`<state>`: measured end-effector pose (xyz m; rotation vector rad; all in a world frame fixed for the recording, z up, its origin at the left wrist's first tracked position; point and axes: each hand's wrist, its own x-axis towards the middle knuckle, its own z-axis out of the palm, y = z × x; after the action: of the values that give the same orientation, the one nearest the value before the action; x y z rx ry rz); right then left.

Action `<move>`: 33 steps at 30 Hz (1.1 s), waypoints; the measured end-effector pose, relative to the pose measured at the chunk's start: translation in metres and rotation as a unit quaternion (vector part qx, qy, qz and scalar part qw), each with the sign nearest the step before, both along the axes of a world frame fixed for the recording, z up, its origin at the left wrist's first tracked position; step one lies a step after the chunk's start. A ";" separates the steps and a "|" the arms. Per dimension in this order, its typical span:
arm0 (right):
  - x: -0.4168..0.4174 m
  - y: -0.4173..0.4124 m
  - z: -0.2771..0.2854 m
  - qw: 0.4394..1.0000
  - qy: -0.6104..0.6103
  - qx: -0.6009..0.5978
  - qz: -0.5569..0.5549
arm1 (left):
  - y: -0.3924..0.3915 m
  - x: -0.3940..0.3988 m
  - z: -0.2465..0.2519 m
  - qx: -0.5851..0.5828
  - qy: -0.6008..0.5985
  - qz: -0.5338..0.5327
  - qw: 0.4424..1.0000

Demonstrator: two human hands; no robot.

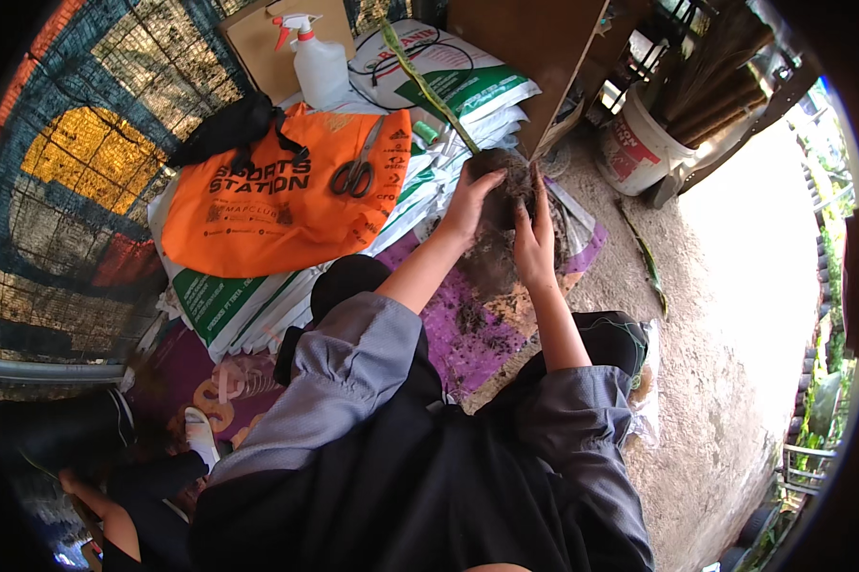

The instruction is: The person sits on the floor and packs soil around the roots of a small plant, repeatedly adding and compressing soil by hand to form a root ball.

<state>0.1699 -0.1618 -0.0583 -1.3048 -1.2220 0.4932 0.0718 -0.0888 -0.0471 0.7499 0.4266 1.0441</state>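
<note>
Between my left hand [468,202] and my right hand [535,239] is a dark root ball of soil [499,179], cupped from both sides. A long, narrow green-and-yellow leaf [429,89] rises from it toward the white sacks. Loose dark soil [490,268] lies below my hands on a purple patterned mat [461,350]. Scissors with dark handles [354,175] rest on an orange bag [286,193] to the left. The underside of the root ball is partly hidden by my fingers.
White-and-green sacks [236,307] are stacked at the left, with a spray bottle [320,68] behind the orange bag. At the right stand a white bucket [640,146] and a loose leaf [644,250] on concrete. Another person's leg [150,479] shows at lower left.
</note>
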 end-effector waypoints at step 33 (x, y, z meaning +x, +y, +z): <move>0.000 -0.047 0.050 0.926 -0.363 -0.026 -0.104 | 0.002 -0.007 0.010 0.119 0.023 -0.083 0.989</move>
<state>0.1701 -0.2088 -0.0084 -1.7134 -1.6447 -0.1443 0.0646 -0.0870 -0.0374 1.0068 0.2751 0.9308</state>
